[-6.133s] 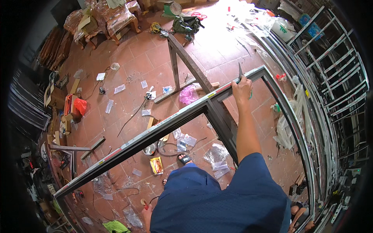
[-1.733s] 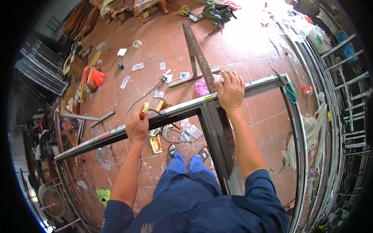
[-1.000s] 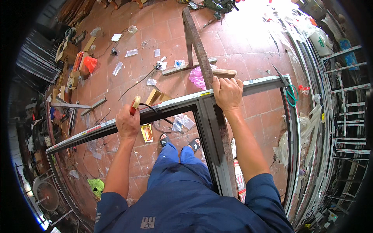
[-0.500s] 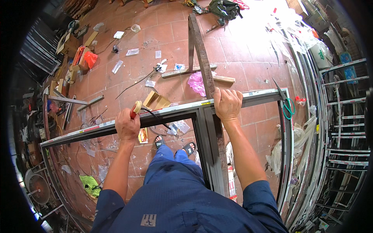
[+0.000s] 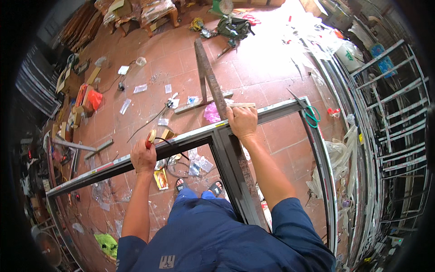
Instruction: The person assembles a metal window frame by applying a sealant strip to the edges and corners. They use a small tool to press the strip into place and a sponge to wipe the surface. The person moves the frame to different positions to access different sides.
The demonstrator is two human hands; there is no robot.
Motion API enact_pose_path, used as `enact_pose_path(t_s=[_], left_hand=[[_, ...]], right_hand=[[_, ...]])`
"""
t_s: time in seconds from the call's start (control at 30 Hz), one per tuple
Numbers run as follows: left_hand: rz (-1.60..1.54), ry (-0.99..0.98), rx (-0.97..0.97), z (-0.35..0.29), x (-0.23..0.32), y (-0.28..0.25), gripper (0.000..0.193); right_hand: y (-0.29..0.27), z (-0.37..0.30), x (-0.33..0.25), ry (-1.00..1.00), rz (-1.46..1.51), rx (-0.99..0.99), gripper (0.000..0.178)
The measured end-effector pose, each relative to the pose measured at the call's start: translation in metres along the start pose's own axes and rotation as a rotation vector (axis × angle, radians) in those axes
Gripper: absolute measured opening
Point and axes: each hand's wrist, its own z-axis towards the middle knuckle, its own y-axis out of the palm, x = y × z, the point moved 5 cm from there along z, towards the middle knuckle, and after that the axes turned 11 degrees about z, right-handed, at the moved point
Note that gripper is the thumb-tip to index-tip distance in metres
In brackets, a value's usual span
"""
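Note:
A large dark metal window frame point(image 5: 186, 136) with white film along its edge lies in front of me, propped on a brown wooden trestle point(image 5: 211, 72). My left hand point(image 5: 143, 157) is closed at its far bar, around a small red-and-cream object point(image 5: 150, 138) whose exact kind I cannot make out. A black strip point(image 5: 173, 146) curves out beside that hand. My right hand point(image 5: 243, 120) wraps over the same bar, close to where the middle crossbar point(image 5: 233, 167) joins it. Scissors with teal handles point(image 5: 311, 117) rest on the frame's far right corner.
Plastic scraps, an open carton point(image 5: 166, 134) and a pink bag point(image 5: 211, 112) litter the tiled floor. More long frames point(image 5: 362, 172) and a ladder-like rack point(image 5: 398, 118) line the right side. A fan point(image 5: 47, 248) stands at lower left.
The view has tilted up and shifted, showing more of the far floor and furniture. Both hands keep their places on the frame.

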Motion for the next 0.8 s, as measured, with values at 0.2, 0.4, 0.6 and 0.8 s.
enact_pose_path(t_s=[0.2,0.4,0.6,0.8], left_hand=[[-0.055,0.021,0.007,0.000,0.001,0.002,0.018],[0.008,0.017,0.039,-0.006,-0.005,0.002,0.020],[0.010,0.007,0.014,-0.007,-0.008,0.005,0.020],[-0.006,-0.015,-0.016,-0.005,-0.008,0.004,0.021]], right_hand=[[-0.039,0.004,0.045,0.128,0.248,0.212,0.023],[-0.151,-0.002,0.186,0.398,-0.395,-0.040,0.083],[-0.193,-0.021,0.269,0.543,-0.283,-0.329,0.076],[-0.198,-0.014,0.266,0.540,-0.299,-0.355,0.074]])
